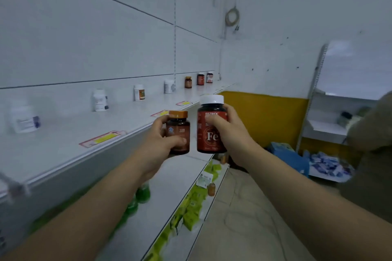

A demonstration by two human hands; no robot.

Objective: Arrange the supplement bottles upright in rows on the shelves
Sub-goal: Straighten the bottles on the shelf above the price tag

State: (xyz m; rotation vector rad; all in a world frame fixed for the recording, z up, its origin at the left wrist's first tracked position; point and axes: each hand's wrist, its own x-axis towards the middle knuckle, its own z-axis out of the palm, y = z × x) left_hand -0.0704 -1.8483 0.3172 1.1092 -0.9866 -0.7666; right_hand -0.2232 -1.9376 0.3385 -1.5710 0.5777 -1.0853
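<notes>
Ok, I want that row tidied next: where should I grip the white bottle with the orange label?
Probably round the middle of the white bottle, below its cap, reaching in from the shelf front: it stands upright near the back panel with clear gaps either side.

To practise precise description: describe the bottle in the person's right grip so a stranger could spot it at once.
Find the long white shelf along the left wall. Before its front edge, the right grip holds a red bottle. Unlike the smaller orange-capped brown bottle beside it, it has a white cap and a large "Fe".
</notes>
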